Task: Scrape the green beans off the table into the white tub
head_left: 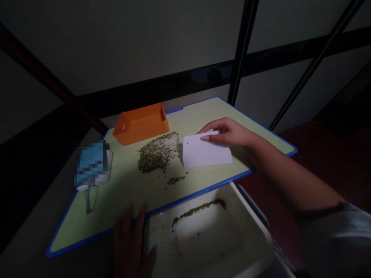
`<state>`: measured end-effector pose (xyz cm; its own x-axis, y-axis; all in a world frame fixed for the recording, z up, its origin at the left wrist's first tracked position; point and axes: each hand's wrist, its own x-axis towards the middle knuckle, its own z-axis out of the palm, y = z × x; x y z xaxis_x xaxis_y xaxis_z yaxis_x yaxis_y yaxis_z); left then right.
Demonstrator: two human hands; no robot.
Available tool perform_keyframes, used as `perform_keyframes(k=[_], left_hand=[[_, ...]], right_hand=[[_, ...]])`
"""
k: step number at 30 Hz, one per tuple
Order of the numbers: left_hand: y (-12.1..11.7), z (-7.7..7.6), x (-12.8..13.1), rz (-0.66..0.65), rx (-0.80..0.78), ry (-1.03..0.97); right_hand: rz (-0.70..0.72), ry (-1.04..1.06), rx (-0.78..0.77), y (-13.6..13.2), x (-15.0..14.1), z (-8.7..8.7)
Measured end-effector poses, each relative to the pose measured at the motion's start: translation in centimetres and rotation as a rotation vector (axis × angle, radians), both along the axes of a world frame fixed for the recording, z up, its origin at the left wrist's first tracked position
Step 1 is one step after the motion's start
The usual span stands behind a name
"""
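- Hands: the left hand (130, 243) sits low at the near edge, fingers loosely apart and pointing up, tips at the board's blue rim; the right hand (228, 132) pinches the top edge of a white plastic bench scraper (206, 151) lying on the board.
- Far left: a pixelated blue packet (91, 164) rests on a white holder (108, 164) on a pale green cutting board (87, 227) with blue edging.
- Middle: an orange plastic scoop (141, 124) stands beyond a heap of green seeds (150, 158) mixed with white grains, just left of the scraper.
- Below: a white tub (203, 239) with a line of seeds (198, 210) inside.
- Right: a dark wooden table (307, 162); pale walls and dark beams (185, 83) behind.
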<state>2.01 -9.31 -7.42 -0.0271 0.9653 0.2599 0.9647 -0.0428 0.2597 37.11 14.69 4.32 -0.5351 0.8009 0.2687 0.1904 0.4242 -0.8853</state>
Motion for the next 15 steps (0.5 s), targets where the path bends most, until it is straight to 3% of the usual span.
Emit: perform_keyframes(k=[10,15], left_hand=[[0.1,0.4,0.7,-0.018,0.060,-0.051],[-0.2,0.8,0.8,0.001,0.074,-0.063]], right_hand=[[0.020,-0.016,-0.114,-0.2,0.4,0.2],[0.030,-0.018,-0.030,-0.2,0.1,0.1]])
